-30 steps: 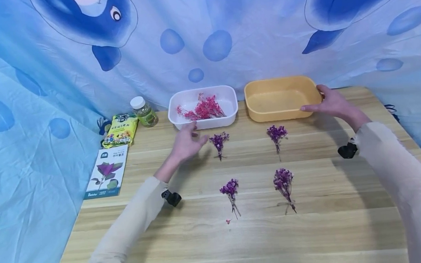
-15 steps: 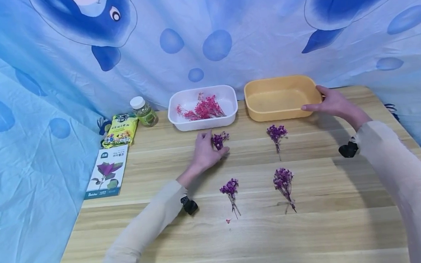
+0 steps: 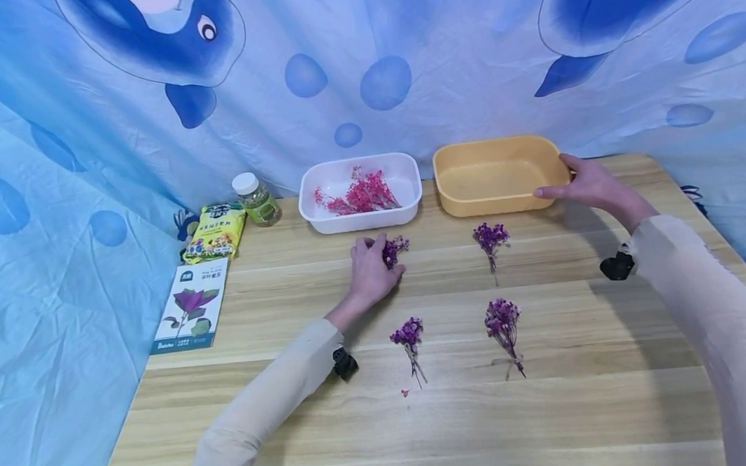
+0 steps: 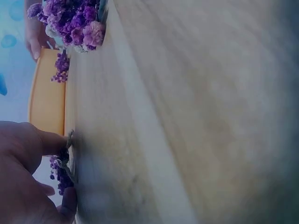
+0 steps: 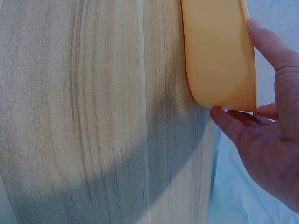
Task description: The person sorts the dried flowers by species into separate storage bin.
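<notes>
My left hand (image 3: pixel 371 275) is at a small bunch of purple dried flowers (image 3: pixel 395 249) in front of the white tub, with thumb and fingers around its stems. In the left wrist view the thumb and a finger bracket the tied bunch (image 4: pixel 62 173), low at the tabletop. Its stems are mostly hidden by the hand in the head view. At the back right, my right hand (image 3: pixel 592 185) grips the right end of a yellow plastic tub (image 3: pixel 498 204), thumb over the front rim and fingers behind the corner. The tub stands upright with nothing in it.
A white tub (image 3: pixel 361 222) holds pink dried flowers (image 3: pixel 366 192). More purple bunches lie to the right (image 3: pixel 490 238) and nearer (image 3: pixel 407 334) (image 3: pixel 503 322). A lidded jar (image 3: pixel 259 202), yellow packet (image 3: pixel 216 232) and flower-printed card (image 3: pixel 190 306) sit at the left.
My left hand has moved right from beside the white tub to the purple bunch and closed its fingers around the stems. The right hand stays on the yellow tub.
</notes>
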The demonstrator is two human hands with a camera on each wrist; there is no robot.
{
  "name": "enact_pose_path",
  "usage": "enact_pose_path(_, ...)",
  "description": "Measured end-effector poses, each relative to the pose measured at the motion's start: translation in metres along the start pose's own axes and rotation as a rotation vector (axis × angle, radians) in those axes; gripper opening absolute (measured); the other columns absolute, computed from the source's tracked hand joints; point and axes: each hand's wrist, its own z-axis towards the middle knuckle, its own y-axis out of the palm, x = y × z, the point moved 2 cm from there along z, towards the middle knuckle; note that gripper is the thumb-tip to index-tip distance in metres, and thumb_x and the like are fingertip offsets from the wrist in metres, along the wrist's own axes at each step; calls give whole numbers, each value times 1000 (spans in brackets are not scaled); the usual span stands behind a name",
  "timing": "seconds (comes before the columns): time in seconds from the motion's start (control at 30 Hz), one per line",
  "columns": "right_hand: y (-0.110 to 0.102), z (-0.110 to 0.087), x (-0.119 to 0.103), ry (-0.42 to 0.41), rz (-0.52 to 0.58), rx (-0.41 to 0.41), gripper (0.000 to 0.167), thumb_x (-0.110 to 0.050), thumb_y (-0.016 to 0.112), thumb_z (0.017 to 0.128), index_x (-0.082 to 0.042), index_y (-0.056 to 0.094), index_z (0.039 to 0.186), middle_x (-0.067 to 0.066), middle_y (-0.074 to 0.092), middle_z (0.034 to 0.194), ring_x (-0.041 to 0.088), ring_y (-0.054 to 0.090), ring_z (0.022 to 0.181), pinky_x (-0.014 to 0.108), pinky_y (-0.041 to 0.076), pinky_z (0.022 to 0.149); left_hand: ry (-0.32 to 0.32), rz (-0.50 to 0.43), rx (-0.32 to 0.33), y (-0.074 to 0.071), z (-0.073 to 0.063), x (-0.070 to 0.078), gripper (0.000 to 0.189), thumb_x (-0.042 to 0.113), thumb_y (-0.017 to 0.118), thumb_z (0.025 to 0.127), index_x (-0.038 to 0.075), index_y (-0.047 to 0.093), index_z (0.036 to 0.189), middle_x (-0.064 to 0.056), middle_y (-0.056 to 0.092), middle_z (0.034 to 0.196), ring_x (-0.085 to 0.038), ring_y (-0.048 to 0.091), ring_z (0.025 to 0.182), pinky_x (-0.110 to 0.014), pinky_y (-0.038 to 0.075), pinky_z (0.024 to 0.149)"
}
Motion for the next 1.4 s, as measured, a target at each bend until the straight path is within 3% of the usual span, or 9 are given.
enact_pose_path(0.3,0,0,1,-9,-13,11,121,-55,74,85,-1,-8,157,44,26,147,58,32,131,66,29,108,99,15,12,-4,4,2,59,-2,69,81,0,57,139,-30,51,128,-44,51,113,-48,45,101)
enact_pose_path(0.43,0,1,1,-11,-8,12,121,-53,75,86,-1,-7,157,44,27,147,57,34,131,65,31,108,124,-45,20,-6,6,0,54,-6,67,81,-2,60,134,-30,56,123,-42,56,111,-47,48,100)
enact_pose_path(0.6,0,0,1,-14,8,13,120,-52,75,86,-2,-6,157,43,29,147,55,36,131,64,32,108,87,-168,-5,-12,9,-3,48,-8,64,85,-4,60,132,-27,62,124,-38,59,113,-43,50,100)
enact_pose_path(0.8,1,-1,2,-15,21,8,121,-54,75,85,-3,-7,158,42,28,147,55,35,131,64,31,109,14,-346,-54,-17,10,-2,46,-8,60,91,-3,55,137,-22,56,138,-31,59,121,-31,56,88)
enact_pose_path(0.93,1,-1,2,-15,26,11,120,-53,76,85,-3,-6,158,42,28,148,55,35,132,64,30,109,-47,-484,-98,-18,11,1,50,-8,59,93,1,51,142,-21,56,138,-29,66,105,-30,59,76)
enact_pose_path(1.03,1,-2,3,-16,27,16,120,-52,76,85,-2,-6,157,42,28,148,55,35,132,64,31,108,-105,-609,-138,-20,13,7,55,-9,58,94,5,48,146,-21,58,135,-28,68,95,-33,60,75)
enact_pose_path(1.17,1,-3,2,-21,35,18,121,-51,77,85,-1,-6,157,42,27,148,55,34,132,63,30,109,-134,-739,-181,-23,18,15,58,-11,56,94,7,44,149,-22,61,129,-27,68,99,-33,58,84)
enact_pose_path(1.4,1,-5,2,-21,42,17,120,-50,77,86,0,-7,156,42,25,149,55,32,133,63,28,110,-100,-842,-230,-27,34,34,59,-11,54,95,4,40,151,-25,64,120,-35,68,103,-37,55,91)
